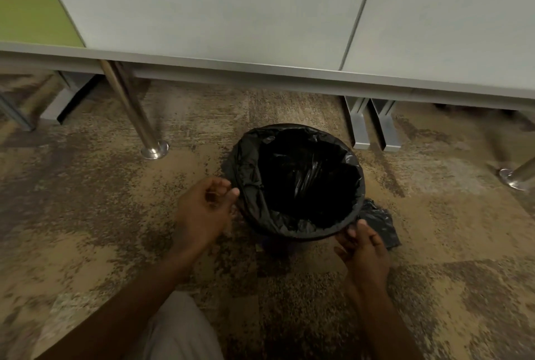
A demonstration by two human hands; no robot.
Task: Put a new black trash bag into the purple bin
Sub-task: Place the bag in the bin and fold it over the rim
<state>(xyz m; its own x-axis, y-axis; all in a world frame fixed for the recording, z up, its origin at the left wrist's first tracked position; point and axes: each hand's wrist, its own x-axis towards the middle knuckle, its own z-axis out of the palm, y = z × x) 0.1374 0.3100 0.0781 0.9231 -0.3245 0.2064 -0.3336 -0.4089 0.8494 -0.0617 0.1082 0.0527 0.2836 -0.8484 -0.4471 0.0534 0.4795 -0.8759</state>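
A black trash bag (301, 180) lines the round bin, its mouth wide open and its edge folded down over the rim all the way round. The purple bin (273, 247) is almost fully covered; only a dark strip of its wall shows under the near rim. My left hand (207, 206) is at the bin's left side, fingers curled with thumb and fingertips pinching the bag's folded edge. My right hand (363, 249) is at the near right of the rim, its thumb and fingers holding the bag's overhang there.
The bin stands on patterned brown carpet (101, 215) in front of a grey desk (231, 67). A chrome desk leg (136, 116) rises to its left, grey brackets (373, 128) stand behind it, and another leg foot (515, 179) is at far right. Loose black plastic (382, 223) lies beside the bin.
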